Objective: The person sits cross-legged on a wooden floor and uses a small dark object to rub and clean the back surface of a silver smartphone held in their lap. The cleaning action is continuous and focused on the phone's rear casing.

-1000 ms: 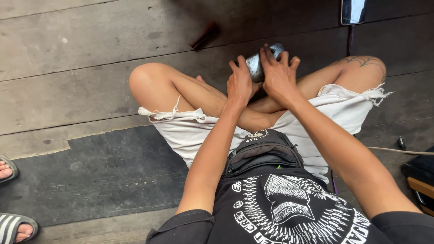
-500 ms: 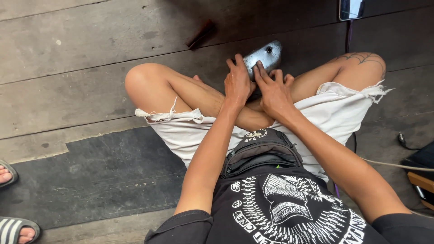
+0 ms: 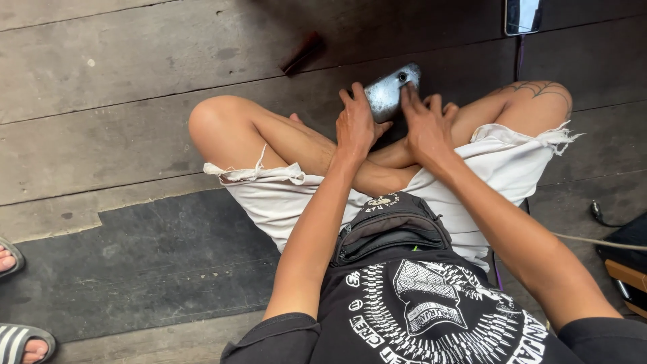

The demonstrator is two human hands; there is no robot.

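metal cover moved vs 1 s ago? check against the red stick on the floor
Yes. The grey metal cover now sits farther out from the body, nearer the red stick, with the left hand and right hand on it.

We look down in soft, even daylight, with no hard-edged shadows anywhere. The plank floor (image 3: 135,74) is dim toward the top, darkest around the upper middle. A faint shadow lies under the crossed legs. The metal cover (image 3: 389,93) catches a pale sheen, and the phone screen (image 3: 523,15) at the top edge glares bright white. Focus is sharp across our hands (image 3: 356,128) and shirt; the planks bow slightly toward the frame's edges.
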